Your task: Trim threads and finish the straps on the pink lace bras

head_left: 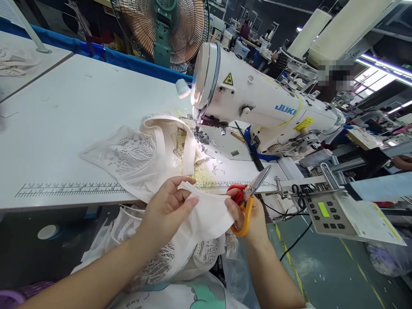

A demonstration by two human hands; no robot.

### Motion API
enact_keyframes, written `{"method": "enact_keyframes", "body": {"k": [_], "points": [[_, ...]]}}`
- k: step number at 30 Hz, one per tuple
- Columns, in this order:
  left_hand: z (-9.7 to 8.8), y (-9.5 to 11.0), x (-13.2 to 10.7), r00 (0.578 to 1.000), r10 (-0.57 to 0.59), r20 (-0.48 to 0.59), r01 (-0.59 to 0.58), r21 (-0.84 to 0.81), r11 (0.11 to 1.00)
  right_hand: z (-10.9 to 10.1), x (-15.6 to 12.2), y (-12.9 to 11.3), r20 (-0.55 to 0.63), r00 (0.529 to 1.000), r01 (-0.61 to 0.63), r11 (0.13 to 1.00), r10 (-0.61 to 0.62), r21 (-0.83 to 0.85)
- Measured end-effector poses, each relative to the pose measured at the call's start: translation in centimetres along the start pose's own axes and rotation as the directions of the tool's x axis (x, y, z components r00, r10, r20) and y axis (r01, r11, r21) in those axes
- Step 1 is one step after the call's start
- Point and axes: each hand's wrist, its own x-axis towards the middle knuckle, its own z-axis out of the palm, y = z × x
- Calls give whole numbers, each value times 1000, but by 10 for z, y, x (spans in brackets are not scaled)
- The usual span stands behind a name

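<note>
Across the person's lap, over a white printed cloth (180, 296), lay a white lace garment (206, 219), its plain edge raised between both hands just in front of the bench (80, 116). The left hand (164, 206) had its grip clamped on one end of that edge, thumb against fingers. The right hand (255, 219) pinched the other end, with orange-and-red scissors (248, 190) hung in the same grip, blades pointing away. At the lower left showed the rim of a purple container (11, 295), its contents out of sight. Low on the right, a clear plastic bag (386, 259) held something purple, too blurred to name. Beyond the bench's ruler scale (80, 189), another lace section (135, 148) lay by the needle of a JUKI sewing machine (257, 94); whether it joined the held cloth could not be told. Yellowish clear scraps bunched beside it. Along the bench's back ran a blue cloth trough (135, 64), its inside mostly hidden. Behind stood a green-bodied fan (165, 30) and, farther off, a light-blue bin (241, 49), its contents too small to tell.
</note>
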Motion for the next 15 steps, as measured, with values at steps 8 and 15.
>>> {"method": "enact_keyframes", "body": {"k": [8, 15], "points": [[-6, -1, 5, 999, 24, 38, -26, 58, 998, 1, 2, -7, 97, 993, 55, 996, -61, 70], [-4, -1, 1, 988, -149, -43, 146, -81, 986, -4, 7, -3, 211, 974, -113, 984, 82, 138]]}}
